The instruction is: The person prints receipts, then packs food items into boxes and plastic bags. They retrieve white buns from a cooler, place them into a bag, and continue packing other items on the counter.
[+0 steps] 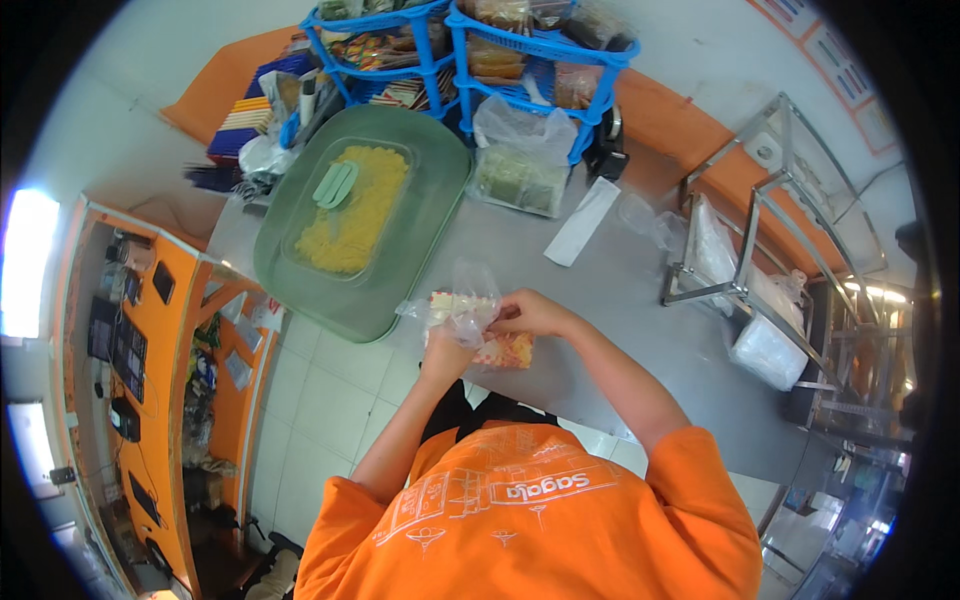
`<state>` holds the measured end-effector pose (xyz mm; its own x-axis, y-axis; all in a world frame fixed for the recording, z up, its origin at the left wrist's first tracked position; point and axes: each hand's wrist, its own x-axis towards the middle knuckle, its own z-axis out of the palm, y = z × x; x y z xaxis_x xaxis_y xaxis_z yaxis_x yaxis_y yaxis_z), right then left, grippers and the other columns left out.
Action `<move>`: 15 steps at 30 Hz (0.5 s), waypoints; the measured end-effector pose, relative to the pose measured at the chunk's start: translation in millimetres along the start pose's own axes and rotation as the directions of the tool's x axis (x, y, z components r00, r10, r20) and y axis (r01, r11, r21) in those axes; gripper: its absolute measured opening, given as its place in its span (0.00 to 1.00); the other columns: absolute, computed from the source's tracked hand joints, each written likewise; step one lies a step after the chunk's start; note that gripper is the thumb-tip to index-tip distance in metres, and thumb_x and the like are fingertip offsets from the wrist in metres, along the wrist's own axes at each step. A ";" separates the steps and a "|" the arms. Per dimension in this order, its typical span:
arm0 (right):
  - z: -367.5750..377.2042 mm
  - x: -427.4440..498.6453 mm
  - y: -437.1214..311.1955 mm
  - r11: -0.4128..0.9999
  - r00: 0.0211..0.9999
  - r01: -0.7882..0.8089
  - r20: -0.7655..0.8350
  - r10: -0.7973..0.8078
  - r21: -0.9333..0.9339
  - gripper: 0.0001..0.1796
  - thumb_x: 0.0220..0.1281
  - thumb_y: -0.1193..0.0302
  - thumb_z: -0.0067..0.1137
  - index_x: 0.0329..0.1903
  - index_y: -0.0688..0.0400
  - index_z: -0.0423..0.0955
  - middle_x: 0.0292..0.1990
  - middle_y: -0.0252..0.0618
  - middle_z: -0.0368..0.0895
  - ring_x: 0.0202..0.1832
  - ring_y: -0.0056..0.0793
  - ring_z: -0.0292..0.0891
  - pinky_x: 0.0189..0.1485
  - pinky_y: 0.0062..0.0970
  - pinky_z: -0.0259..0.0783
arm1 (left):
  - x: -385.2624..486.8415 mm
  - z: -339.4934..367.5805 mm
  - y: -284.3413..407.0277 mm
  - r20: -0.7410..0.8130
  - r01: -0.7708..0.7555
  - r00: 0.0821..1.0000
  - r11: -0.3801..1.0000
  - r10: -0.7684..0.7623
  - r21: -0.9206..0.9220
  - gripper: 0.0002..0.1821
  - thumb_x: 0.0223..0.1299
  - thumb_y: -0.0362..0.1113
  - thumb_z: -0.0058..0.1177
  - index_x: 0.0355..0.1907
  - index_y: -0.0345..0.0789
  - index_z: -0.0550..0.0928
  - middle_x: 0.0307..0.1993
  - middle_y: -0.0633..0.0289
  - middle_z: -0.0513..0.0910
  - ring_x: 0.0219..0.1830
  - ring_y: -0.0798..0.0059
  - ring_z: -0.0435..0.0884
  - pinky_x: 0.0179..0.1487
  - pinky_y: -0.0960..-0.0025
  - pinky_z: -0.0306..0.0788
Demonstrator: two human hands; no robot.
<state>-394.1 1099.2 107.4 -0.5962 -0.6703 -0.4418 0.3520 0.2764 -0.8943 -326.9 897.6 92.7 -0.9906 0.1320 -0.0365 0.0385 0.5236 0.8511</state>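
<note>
A printed red, yellow and white packet or box lies at the near edge of the grey metal table, partly under a clear plastic bag. My left hand is closed on the gathered plastic at the left. My right hand pinches the plastic from the right, its fingertips close to the left hand. Some of the printed surface is hidden by the bag and my hands. Left of them stands a large green lidded container with yellow food showing through its clear window.
Blue plastic racks hold packets at the back. In front of them sits a bag of green contents, beside a white paper strip. A metal frame with plastic rolls stands right. An orange shelf unit stands left.
</note>
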 end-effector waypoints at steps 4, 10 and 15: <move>-3.8 0.2 -6.2 0.744 0.944 0.286 0.045 -0.327 -0.604 0.09 0.52 0.70 0.64 0.34 0.62 0.78 0.31 0.40 0.82 0.33 0.29 0.79 0.36 0.29 0.74 | 8.8 -0.5 -3.3 0.093 -0.053 0.995 0.993 0.044 0.102 0.15 0.49 0.35 0.65 0.40 0.34 0.82 0.37 0.53 0.84 0.41 0.57 0.83 0.44 0.62 0.75; -7.0 -0.1 11.9 0.647 0.738 0.122 -0.367 -0.566 -0.753 0.09 0.49 0.71 0.61 0.31 0.61 0.72 0.32 0.41 0.77 0.38 0.40 0.77 0.41 0.39 0.72 | -0.3 -8.3 20.1 0.004 -0.138 0.990 0.990 0.138 0.030 0.18 0.50 0.35 0.63 0.45 0.32 0.81 0.39 0.51 0.84 0.41 0.55 0.82 0.48 0.61 0.75; -63.7 7.3 38.4 0.404 0.216 -0.413 -0.519 -0.827 -0.816 0.13 0.54 0.70 0.59 0.42 0.61 0.75 0.44 0.41 0.80 0.46 0.42 0.78 0.48 0.36 0.73 | -29.9 -51.1 81.5 0.216 0.186 0.950 0.965 -0.224 0.186 0.27 0.57 0.48 0.59 0.52 0.29 0.78 0.45 0.46 0.80 0.50 0.56 0.78 0.54 0.63 0.71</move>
<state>-430.9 1148.8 65.3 -0.7943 -0.0158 0.6073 -0.2003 0.9506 -0.2373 -300.9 893.3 190.0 -0.9216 0.1897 -0.3388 -0.1222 0.6865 0.7168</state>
